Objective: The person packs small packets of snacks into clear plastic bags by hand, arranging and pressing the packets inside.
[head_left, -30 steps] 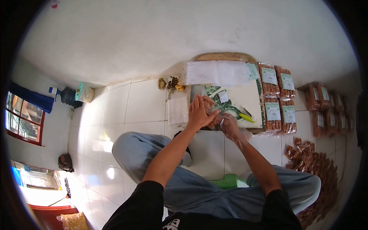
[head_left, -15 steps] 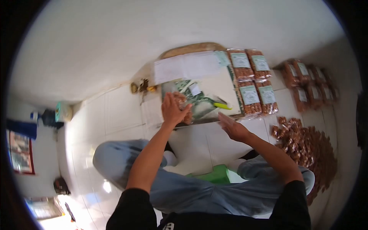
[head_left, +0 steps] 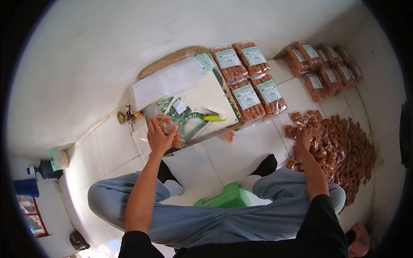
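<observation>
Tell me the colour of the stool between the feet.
The stool is green, clearest in the head view.

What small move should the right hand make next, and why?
Probably, the right hand should pick up one small packet: it is at the loose pile, while the left hand rests on a clear bag with brown pieces inside.

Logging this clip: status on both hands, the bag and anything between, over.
Left hand spread on bag. Right hand at heap, grip unclear. One loose piece on floor between them.
</observation>
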{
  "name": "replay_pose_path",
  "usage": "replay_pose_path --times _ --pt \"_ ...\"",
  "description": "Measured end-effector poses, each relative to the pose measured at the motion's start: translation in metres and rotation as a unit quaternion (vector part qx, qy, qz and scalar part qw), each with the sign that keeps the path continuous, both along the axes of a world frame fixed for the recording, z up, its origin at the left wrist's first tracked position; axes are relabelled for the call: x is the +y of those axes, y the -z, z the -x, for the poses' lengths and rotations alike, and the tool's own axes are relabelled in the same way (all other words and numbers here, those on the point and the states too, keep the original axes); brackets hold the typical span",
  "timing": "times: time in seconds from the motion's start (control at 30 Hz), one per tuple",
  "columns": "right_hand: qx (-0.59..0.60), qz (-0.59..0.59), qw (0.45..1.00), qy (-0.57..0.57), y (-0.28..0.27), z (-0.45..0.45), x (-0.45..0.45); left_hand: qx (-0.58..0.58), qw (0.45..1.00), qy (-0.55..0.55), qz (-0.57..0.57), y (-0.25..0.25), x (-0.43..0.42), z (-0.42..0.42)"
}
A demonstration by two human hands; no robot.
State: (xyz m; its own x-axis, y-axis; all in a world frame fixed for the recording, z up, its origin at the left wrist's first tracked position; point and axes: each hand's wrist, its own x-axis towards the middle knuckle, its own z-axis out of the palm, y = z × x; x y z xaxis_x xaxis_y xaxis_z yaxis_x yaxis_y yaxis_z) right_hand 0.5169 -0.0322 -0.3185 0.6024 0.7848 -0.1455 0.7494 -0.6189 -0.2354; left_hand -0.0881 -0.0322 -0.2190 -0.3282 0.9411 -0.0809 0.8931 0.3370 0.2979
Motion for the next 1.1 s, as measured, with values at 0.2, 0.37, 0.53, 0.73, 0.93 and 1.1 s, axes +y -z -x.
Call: replay_pose_path --times 0.2,0.37,0.53,0.73,0.93,1.1 --pt "-0.013 0.022 0.995 -0.095 0.008 -0.006 0.016 -0.009 1.000 -0.004 0.016 0.002 0.002 0.002" --pt "0.071 0.039 0.996 -0.048 0.000 -0.002 0.027 -0.004 1.000 -0.004 0.020 0.002 0.002 0.003" --pt "0.056 -0.102 0.991 -0.068 0.033 -0.024 0.040 0.008 1.000 0.003 0.011 0.009 0.001 0.007" --pt "0.120 -0.104 0.974 -0.163 0.066 -0.008 0.047 0.001 1.000 0.009 -0.014 0.010 0.001 0.006" --pt "-0.015 0.133 0.970 -0.201 0.016 0.059 0.024 0.003 1.000 0.001 -0.011 0.006 0.001 0.004" --pt "0.084 0.070 0.960 -0.256 0.045 0.040 0.022 -0.006 1.000 0.000 -0.005 0.006 0.002 0.005"
